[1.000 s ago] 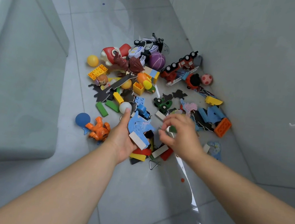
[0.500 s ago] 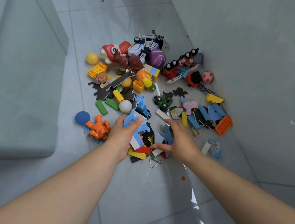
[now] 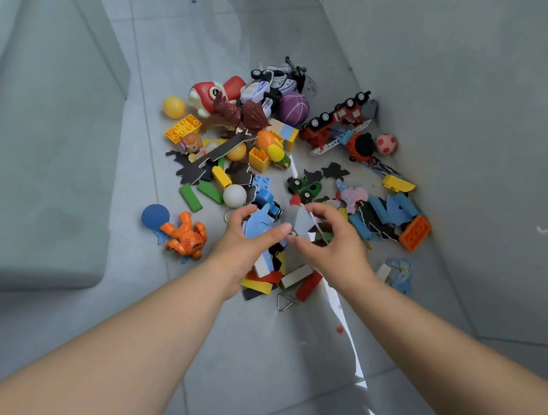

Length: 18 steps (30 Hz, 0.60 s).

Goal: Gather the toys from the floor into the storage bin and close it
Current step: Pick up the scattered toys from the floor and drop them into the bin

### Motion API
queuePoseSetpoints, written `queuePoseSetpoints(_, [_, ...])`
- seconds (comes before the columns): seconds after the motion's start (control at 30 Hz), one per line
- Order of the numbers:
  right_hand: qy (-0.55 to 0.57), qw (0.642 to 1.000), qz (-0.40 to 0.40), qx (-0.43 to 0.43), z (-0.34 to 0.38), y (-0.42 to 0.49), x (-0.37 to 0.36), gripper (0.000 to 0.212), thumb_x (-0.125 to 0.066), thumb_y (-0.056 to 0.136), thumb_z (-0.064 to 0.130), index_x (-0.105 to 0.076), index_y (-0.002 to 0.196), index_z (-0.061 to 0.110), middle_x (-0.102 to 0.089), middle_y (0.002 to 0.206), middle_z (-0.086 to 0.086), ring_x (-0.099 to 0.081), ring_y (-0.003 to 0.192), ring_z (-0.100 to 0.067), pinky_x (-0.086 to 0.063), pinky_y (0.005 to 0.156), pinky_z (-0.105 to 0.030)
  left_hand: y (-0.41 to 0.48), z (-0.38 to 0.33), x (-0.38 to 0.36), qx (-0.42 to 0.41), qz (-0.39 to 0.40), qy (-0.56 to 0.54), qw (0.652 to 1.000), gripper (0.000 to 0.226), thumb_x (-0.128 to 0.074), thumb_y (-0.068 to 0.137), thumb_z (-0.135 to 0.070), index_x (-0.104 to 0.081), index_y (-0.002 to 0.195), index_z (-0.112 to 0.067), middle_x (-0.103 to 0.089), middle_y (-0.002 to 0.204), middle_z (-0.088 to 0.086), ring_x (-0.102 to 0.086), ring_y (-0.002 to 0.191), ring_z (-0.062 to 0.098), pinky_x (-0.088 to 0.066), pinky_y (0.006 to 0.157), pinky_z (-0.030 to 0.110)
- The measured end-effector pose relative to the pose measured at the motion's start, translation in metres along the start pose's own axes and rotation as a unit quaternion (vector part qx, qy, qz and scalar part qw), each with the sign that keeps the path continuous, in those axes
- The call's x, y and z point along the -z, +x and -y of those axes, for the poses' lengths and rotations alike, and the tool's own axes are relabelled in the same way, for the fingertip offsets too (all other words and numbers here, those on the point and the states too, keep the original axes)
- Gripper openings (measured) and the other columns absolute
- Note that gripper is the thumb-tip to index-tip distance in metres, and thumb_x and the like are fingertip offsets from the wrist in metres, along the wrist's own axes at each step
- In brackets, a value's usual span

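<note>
**Both hands deep in the toy pile**

The toys (image 3: 258,161) lie heaped on the floor (image 3: 182,41) in the corner against the wall (image 3: 452,91): bright blocks, balls, cars, flat foam cutouts. The left hand (image 3: 243,248) curls round a blue foam piece (image 3: 258,227); the right hand (image 3: 333,245) pinches a pale flat card (image 3: 303,224). These flats look light and floppy, best pinched at an edge, several together. The balls will likely roll.

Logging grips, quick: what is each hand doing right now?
Left hand: grips blue foam pieces.
Right hand: pinches a pale flat piece.
</note>
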State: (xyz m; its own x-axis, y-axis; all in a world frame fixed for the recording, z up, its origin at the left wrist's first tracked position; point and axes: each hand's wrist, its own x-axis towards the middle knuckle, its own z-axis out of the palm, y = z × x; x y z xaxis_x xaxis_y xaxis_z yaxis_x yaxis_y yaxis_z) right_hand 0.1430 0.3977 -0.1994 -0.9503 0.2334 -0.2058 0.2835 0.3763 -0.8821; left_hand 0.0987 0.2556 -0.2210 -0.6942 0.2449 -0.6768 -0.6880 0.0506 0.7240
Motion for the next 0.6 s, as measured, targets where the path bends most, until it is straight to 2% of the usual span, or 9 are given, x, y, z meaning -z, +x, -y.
queuePoseSetpoints(0.03, [0.009, 1.000, 0.027, 0.013, 0.007, -0.001, -0.004, 0.041, -0.075, 0.075, 0.013, -0.054, 0.108, 0.024, -0.057, 0.100, 0.016, -0.051, 0.089, 0.015, -0.037, 0.074, 0.002, 0.001, 0.000, -0.001, 0.002, 0.017, -0.013, 1.000, 0.086, -0.085, 0.054, -0.045, -0.040, 0.127, -0.039, -0.051, 0.131, 0.000, -0.055, 0.115, 0.023, -0.047, 0.098, 0.046])
queuePoseSetpoints(0.1, [-0.007, 0.997, 0.076, 0.022, 0.014, -0.005, -0.013, 0.054, -0.076, 0.073, 0.012, -0.050, 0.119, 0.022, -0.056, 0.112, 0.012, -0.051, 0.100, 0.009, -0.041, 0.080, -0.002, 0.000, -0.002, -0.005, -0.005, 0.041, -0.047, 0.998, 0.071, -0.078, 0.072, -0.028, -0.040, 0.132, -0.034, -0.054, 0.130, 0.003, -0.058, 0.112, 0.023, -0.048, 0.096, 0.044])
queuePoseSetpoints(0.17, [-0.004, 0.993, 0.114, 0.009, 0.018, -0.007, -0.016, 0.069, -0.074, 0.075, 0.008, -0.038, 0.132, 0.024, -0.051, 0.121, 0.011, -0.048, 0.113, 0.002, -0.042, 0.083, -0.002, -0.001, -0.003, -0.010, -0.015, 0.041, -0.059, 0.997, 0.057, -0.074, 0.076, -0.023, -0.047, 0.124, -0.037, -0.056, 0.129, 0.007, -0.058, 0.113, 0.027, -0.046, 0.098, 0.048])
queuePoseSetpoints(0.27, [0.018, 0.992, 0.121, -0.022, 0.021, -0.007, -0.009, 0.072, -0.059, 0.083, 0.003, -0.023, 0.142, 0.022, -0.047, 0.133, 0.010, -0.045, 0.113, 0.003, -0.037, 0.078, 0.005, -0.005, -0.005, -0.012, -0.012, 0.027, -0.047, 0.998, 0.063, -0.080, 0.064, -0.039, -0.048, 0.118, -0.041, -0.053, 0.132, 0.006, -0.052, 0.120, 0.026, -0.042, 0.103, 0.049])
queuePoseSetpoints(0.33, [0.007, 0.995, 0.094, -0.026, 0.020, -0.005, -0.005, 0.066, -0.050, 0.088, 0.003, -0.019, 0.143, 0.021, -0.044, 0.139, 0.008, -0.046, 0.114, 0.001, -0.038, 0.083, 0.001, -0.009, -0.007, -0.011, -0.004, 0.027, -0.041, 0.999, 0.081, -0.082, 0.043, -0.055, -0.048, 0.116, -0.045, -0.050, 0.135, 0.005, -0.048, 0.124, 0.024, -0.039, 0.105, 0.048])
queuePoseSetpoints(0.4, [-0.007, 0.995, 0.101, -0.010, 0.022, -0.006, -0.007, 0.066, -0.047, 0.089, 0.002, -0.016, 0.144, 0.020, -0.041, 0.141, 0.007, -0.040, 0.125, -0.002, -0.037, 0.088, -0.003, -0.009, -0.008, -0.011, -0.002, 0.031, -0.065, 0.997, 0.088, -0.083, 0.033, -0.058, -0.049, 0.114, -0.045, -0.050, 0.135, 0.007, -0.048, 0.124, 0.026, -0.040, 0.105, 0.049])
queuePoseSetpoints(0.47, [0.001, 0.991, 0.137, -0.002, 0.024, -0.010, -0.013, 0.071, -0.046, 0.088, -0.002, -0.012, 0.145, 0.021, -0.038, 0.142, 0.007, -0.037, 0.126, -0.002, -0.037, 0.086, 0.000, -0.005, -0.008, -0.011, 0.008, 0.022, -0.096, 0.995, 0.080, -0.081, 0.046, -0.047, -0.050, 0.119, -0.038, -0.054, 0.131, 0.009, -0.053, 0.119, 0.026, -0.043, 0.102, 0.049])
queuePoseSetpoints(0.53, [0.046, 0.986, 0.161, -0.007, 0.025, -0.014, -0.019, 0.076, -0.045, 0.085, -0.007, -0.011, 0.146, 0.022, -0.038, 0.141, 0.006, -0.042, 0.121, -0.002, -0.043, 0.088, -0.007, -0.001, -0.007, -0.010, 0.003, 0.000, -0.109, 0.994, 0.066, -0.079, 0.066, -0.031, -0.050, 0.125, -0.030, -0.060, 0.124, 0.010, -0.058, 0.112, 0.025, -0.047, 0.098, 0.047])
queuePoseSetpoints(0.6, [0.109, 0.982, 0.156, -0.017, 0.024, -0.013, -0.022, 0.076, -0.044, 0.084, -0.012, -0.014, 0.145, 0.019, -0.040, 0.138, 0.006, -0.042, 0.122, -0.002, -0.042, 0.093, -0.011, 0.002, -0.004, -0.009, -0.010, -0.033, -0.084, 0.996, 0.059, -0.077, 0.074, -0.022, -0.050, 0.127, -0.025, -0.062, 0.120, 0.007, -0.061, 0.107, 0.021, -0.050, 0.093, 0.043])
